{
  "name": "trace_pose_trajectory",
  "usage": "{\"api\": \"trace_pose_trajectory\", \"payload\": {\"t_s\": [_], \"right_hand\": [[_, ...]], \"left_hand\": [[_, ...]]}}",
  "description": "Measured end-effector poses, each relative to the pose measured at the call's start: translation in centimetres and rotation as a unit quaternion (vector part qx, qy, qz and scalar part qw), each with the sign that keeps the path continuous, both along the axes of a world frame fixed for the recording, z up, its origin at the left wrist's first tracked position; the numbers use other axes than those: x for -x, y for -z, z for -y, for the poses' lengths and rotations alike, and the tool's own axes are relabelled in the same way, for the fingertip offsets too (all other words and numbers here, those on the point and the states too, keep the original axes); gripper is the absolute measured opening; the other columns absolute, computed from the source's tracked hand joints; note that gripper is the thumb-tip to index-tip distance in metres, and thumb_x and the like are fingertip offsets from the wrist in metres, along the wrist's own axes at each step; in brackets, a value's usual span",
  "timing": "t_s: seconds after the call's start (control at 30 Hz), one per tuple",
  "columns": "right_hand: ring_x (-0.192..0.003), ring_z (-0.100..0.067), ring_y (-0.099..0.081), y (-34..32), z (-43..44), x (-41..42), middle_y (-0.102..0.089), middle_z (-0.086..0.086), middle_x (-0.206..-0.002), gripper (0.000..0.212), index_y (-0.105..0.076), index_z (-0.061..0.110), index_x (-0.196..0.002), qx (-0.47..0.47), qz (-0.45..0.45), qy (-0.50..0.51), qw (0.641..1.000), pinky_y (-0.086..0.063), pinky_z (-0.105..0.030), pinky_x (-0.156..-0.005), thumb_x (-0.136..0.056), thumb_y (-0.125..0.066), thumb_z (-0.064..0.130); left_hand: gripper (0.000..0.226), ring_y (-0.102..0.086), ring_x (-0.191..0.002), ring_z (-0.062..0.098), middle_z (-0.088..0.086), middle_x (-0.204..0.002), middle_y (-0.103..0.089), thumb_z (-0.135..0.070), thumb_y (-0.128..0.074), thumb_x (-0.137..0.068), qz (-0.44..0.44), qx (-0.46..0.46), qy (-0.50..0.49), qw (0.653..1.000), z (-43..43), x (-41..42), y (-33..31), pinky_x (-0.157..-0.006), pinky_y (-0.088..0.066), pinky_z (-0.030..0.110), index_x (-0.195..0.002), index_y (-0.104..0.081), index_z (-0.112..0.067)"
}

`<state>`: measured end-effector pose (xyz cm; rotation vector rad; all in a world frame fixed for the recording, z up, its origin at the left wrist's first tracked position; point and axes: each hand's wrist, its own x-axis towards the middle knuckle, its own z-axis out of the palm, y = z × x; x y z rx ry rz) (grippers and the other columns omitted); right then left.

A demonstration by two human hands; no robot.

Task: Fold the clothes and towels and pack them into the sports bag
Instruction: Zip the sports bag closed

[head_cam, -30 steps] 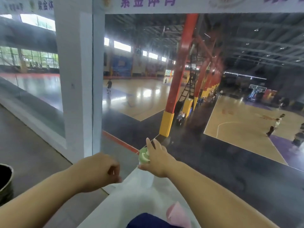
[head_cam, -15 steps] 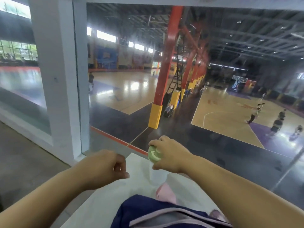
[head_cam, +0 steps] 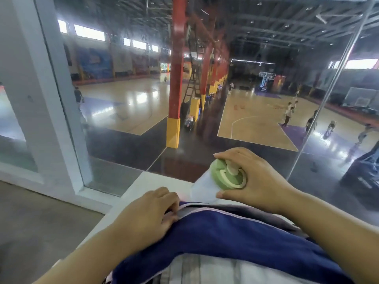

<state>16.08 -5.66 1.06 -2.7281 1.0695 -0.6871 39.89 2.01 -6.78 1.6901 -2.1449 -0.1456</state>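
The right hand (head_cam: 258,181) is closed around the green lid (head_cam: 226,176) of a bottle (head_cam: 202,190). The thumb lies under the lid's near edge and the fingers curl over its far side, so the lid's face and its pale spout show between them. The bottle's clear body slants down and to the left from the lid, and its lower end meets the far rim of the sports bag (head_cam: 235,234); whether it is inside the bag cannot be told. The left hand (head_cam: 147,214) has its fingers curled onto the bag's left rim, and its fingertips hold the pale trim there. The bag is navy blue with light piping and lies across the near part of the view, under both forearms. Below it shows a strip of grey cloth (head_cam: 205,269), which may be a garment or part of the bag. The bag rests on a white table (head_cam: 143,181) that stands against a large window (head_cam: 114,140). Beyond the glass, lower down, lies a basketball court (head_cam: 254,119), with a red pillar (head_cam: 176,78) padded in yellow at its foot.
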Motion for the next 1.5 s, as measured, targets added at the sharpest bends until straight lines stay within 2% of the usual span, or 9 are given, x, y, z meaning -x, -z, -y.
{"api": "trace_pose_trajectory", "payload": {"t_s": [0.2, 0.3, 0.4, 0.53, 0.7, 0.83, 1.03, 1.33, 1.5], "right_hand": [[-0.112, 0.006, -0.044, 1.8, -2.6, 2.2, -0.046, 0.025, -0.120, 0.072, -0.046, 0.043, -0.123, 0.023, 0.134, 0.016, 0.991, -0.036, -0.008, -0.091, -0.061, -0.082, 0.049], [-0.110, 0.004, -0.046, 2.4, -3.3, 2.1, -0.048, 0.022, -0.119, 0.071, -0.047, 0.039, -0.124, 0.033, 0.203, 0.007, 0.979, -0.038, -0.005, -0.086, -0.061, -0.077, 0.054], [-0.111, 0.000, -0.048, 2.5, -3.7, 1.6, -0.048, 0.025, -0.118, 0.072, -0.047, 0.041, -0.125, -0.004, 0.228, -0.012, 0.974, -0.040, -0.005, -0.082, -0.061, -0.075, 0.054], [-0.112, 0.008, -0.044, 2.0, -3.7, 0.7, -0.041, 0.033, -0.121, 0.078, -0.039, 0.048, -0.127, -0.017, 0.161, -0.037, 0.986, -0.036, -0.003, -0.087, -0.061, -0.081, 0.050], [-0.119, 0.004, -0.042, 1.3, -3.3, -0.5, -0.042, 0.024, -0.134, 0.080, -0.035, 0.035, -0.127, 0.003, 0.060, -0.068, 0.996, -0.040, -0.019, -0.099, -0.064, -0.081, 0.049], [-0.132, -0.012, -0.037, 1.0, -2.5, -1.8, -0.036, 0.009, -0.147, 0.078, -0.036, 0.029, -0.131, 0.025, -0.025, -0.117, 0.993, -0.031, -0.024, -0.107, -0.068, -0.080, 0.041], [-0.124, -0.024, -0.042, 3.8, -2.1, -4.0, -0.025, -0.004, -0.147, 0.065, -0.045, 0.023, -0.135, 0.016, -0.147, -0.152, 0.977, -0.041, -0.030, -0.092, -0.076, -0.073, 0.022], [-0.109, -0.021, -0.050, 4.5, -1.0, -5.1, -0.047, 0.001, -0.121, 0.050, -0.048, 0.024, -0.126, -0.006, -0.227, -0.133, 0.965, -0.040, -0.028, -0.083, -0.080, -0.067, 0.032], [-0.113, -0.022, -0.049, 4.9, -1.0, -5.4, -0.043, 0.001, -0.132, 0.048, -0.050, 0.020, -0.129, -0.042, -0.250, -0.149, 0.956, -0.040, -0.030, -0.088, -0.083, -0.064, 0.021]], "left_hand": [[0.064, -0.043, -0.103, 0.018, -0.013, -0.121, -0.036, -0.063, -0.008, -0.068, 0.092, -0.049, -0.097, 0.990, -1.2, 1.0, 1.0, -0.090, -0.044, 0.035, -0.112, -0.050, -0.044], [0.051, -0.042, -0.118, 0.026, -0.006, -0.143, -0.025, -0.066, -0.030, -0.080, 0.098, -0.077, -0.156, 0.980, -1.0, 1.3, 1.1, -0.097, -0.042, 0.040, -0.129, -0.033, -0.056], [0.029, -0.056, -0.103, 0.025, 0.002, -0.125, -0.043, -0.059, -0.033, -0.088, 0.007, -0.091, -0.174, 0.980, -0.3, 1.2, 1.1, -0.088, -0.046, 0.037, -0.117, -0.039, -0.060], [0.030, -0.052, -0.073, 0.021, -0.002, -0.101, -0.039, -0.054, -0.044, -0.084, -0.020, -0.083, -0.202, 0.976, 0.0, 1.5, 0.5, -0.070, -0.044, 0.032, -0.113, -0.043, -0.059], [0.070, -0.055, -0.102, 0.031, 0.003, -0.114, -0.037, -0.061, -0.045, -0.059, -0.001, -0.166, -0.172, 0.971, 0.3, 1.1, -0.3, -0.084, -0.048, 0.038, -0.123, -0.018, -0.066], [0.080, -0.051, -0.083, 0.026, 0.004, -0.107, -0.033, -0.052, -0.054, -0.060, 0.044, -0.235, -0.121, 0.963, 1.2, 0.0, -2.2, -0.089, -0.050, 0.039, -0.131, -0.018, -0.060], [0.088, -0.059, -0.089, 0.024, 0.000, -0.116, -0.028, -0.034, -0.062, -0.072, 0.097, -0.293, -0.126, 0.943, 1.9, -0.9, -3.1, -0.080, -0.054, 0.036, -0.139, -0.010, -0.057], [0.100, -0.055, -0.087, 0.021, -0.002, -0.124, -0.028, -0.035, -0.072, -0.070, 0.130, -0.264, -0.090, 0.951, 2.0, -1.0, -3.7, -0.077, -0.052, 0.033, -0.145, -0.006, -0.045], [0.098, -0.052, -0.078, 0.019, -0.004, -0.122, -0.028, -0.033, -0.070, -0.069, 0.126, -0.246, -0.085, 0.957, 2.0, -1.4, -3.4, -0.070, -0.049, 0.032, -0.145, -0.009, -0.044]]}}
